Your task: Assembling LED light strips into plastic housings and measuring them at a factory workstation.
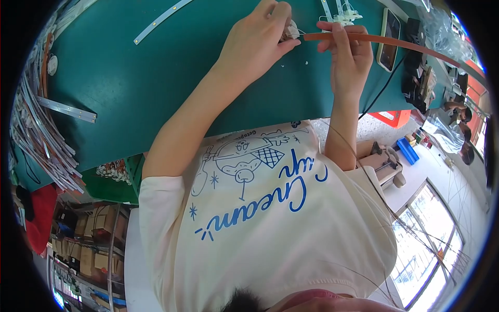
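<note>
My right hand [351, 57] is closed on a flat orange-brown strip [395, 41], pinching it near its left end. From there the strip runs off to the right beyond the table edge. My left hand [260, 39] has its fingers curled round a small white and brownish piece [292, 31], partly hidden by the fingers. Thin pale wires join this piece to the end of the strip. Just behind my right hand lie white connectors [345, 16] with short strips attached. Tiny white scraps [306, 63] lie below the hands on the green table [130, 88].
A long LED strip [161, 22] lies at the far left, and a short one [67, 108] nearer. A large bundle of strips [39, 135] fills the left edge. To the right are a phone [389, 40], a black cable [382, 88] and clear plastic bags [442, 31].
</note>
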`<state>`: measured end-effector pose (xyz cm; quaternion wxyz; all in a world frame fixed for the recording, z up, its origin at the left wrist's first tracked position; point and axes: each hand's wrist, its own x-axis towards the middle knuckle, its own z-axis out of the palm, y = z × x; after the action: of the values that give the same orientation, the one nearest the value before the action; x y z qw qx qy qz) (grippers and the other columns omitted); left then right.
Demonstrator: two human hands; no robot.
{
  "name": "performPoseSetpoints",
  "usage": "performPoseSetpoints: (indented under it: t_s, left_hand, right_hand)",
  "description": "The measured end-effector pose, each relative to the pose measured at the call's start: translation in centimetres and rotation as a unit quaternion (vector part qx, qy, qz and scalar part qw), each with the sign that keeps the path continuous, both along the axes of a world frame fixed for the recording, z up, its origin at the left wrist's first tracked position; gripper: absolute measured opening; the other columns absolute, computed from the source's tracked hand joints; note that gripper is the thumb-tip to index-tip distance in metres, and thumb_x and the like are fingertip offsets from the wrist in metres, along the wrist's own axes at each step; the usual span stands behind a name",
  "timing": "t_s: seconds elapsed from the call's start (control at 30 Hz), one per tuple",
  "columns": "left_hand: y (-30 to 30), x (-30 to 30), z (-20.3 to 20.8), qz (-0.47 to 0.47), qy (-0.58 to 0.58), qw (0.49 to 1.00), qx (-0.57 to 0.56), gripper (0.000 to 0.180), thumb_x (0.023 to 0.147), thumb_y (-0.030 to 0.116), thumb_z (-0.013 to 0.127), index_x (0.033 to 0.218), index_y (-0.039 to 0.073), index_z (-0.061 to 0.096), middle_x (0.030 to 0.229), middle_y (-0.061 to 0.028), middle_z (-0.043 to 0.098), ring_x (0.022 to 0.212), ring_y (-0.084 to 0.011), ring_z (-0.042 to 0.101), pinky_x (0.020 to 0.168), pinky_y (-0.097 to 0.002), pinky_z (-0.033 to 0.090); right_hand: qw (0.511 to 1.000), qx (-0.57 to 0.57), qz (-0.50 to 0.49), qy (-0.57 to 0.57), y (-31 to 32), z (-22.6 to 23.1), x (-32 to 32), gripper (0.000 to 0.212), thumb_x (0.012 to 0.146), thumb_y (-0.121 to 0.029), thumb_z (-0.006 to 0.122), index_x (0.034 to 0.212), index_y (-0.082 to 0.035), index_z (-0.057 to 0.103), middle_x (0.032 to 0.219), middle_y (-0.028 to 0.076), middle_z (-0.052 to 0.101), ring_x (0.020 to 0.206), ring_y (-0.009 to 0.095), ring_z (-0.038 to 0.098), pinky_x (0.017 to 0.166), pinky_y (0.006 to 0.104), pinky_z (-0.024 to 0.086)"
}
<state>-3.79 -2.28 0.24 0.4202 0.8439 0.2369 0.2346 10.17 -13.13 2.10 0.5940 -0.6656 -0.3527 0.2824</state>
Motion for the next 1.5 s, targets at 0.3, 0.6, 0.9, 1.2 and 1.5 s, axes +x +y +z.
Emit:
performPoseSetpoints:
  t_s: [0.3, 0.6, 0.9, 1.2, 1.5]
  left_hand:
    - [0.0, -0.1, 0.2, 0.004, -0.002, 1.000, 0.004, 0.033, 0.075, 0.010, 0.071, 0.090, 0.004, 0.042, 0.085, -0.0158, 0.049, 0.073, -0.0307, 0.058, 0.063, -0.0324, 0.051]
    - [-0.1, 0.1, -0.1, 0.009, 0.012, 1.000, 0.011, 0.035, 0.074, 0.009, 0.072, 0.091, 0.004, 0.042, 0.086, -0.0160, 0.049, 0.074, -0.0316, 0.057, 0.064, -0.0333, 0.051]
    - [-0.3, 0.2, -0.6, 0.022, -0.008, 0.999, 0.030, 0.033, 0.075, 0.010, 0.070, 0.095, 0.003, 0.046, 0.092, -0.0159, 0.047, 0.081, -0.0323, 0.058, 0.068, -0.0337, 0.051]
    - [-0.1, 0.1, -0.2, 0.015, 0.008, 1.000, -0.015, 0.030, 0.076, 0.012, 0.070, 0.094, 0.001, 0.049, 0.093, -0.0151, 0.047, 0.083, -0.0309, 0.057, 0.071, -0.0336, 0.051]
    - [-0.1, 0.2, -0.5, 0.018, -0.003, 1.000, -0.017, 0.031, 0.074, 0.012, 0.071, 0.094, 0.001, 0.050, 0.092, -0.0148, 0.046, 0.082, -0.0315, 0.056, 0.071, -0.0342, 0.051]
  right_hand:
    - [0.987, 0.047, -0.031, 0.153, 0.5, -0.4, 0.1, 0.018, 0.090, -0.004, 0.053, 0.107, 0.004, 0.051, 0.090, 0.017, 0.064, 0.078, 0.019, 0.065, 0.071, 0.0274, 0.055]
    - [0.996, 0.004, -0.071, -0.062, 0.4, -1.0, -0.3, 0.016, 0.087, -0.006, 0.060, 0.099, 0.004, 0.056, 0.084, 0.014, 0.064, 0.069, 0.019, 0.067, 0.065, 0.0273, 0.056]
    - [0.989, -0.063, 0.007, -0.131, 0.6, -0.8, -0.5, 0.017, 0.085, -0.006, 0.064, 0.098, 0.003, 0.059, 0.082, 0.010, 0.066, 0.077, 0.016, 0.067, 0.071, 0.0224, 0.053]
    - [0.974, -0.125, 0.082, -0.170, 1.0, 0.7, 0.0, 0.017, 0.086, -0.006, 0.063, 0.100, 0.003, 0.062, 0.085, 0.008, 0.066, 0.081, 0.014, 0.066, 0.074, 0.0227, 0.052]
    - [0.940, -0.143, 0.100, -0.294, 1.7, 1.7, -0.9, 0.014, 0.084, -0.007, 0.064, 0.095, 0.001, 0.064, 0.082, 0.007, 0.067, 0.078, 0.014, 0.067, 0.072, 0.0234, 0.053]
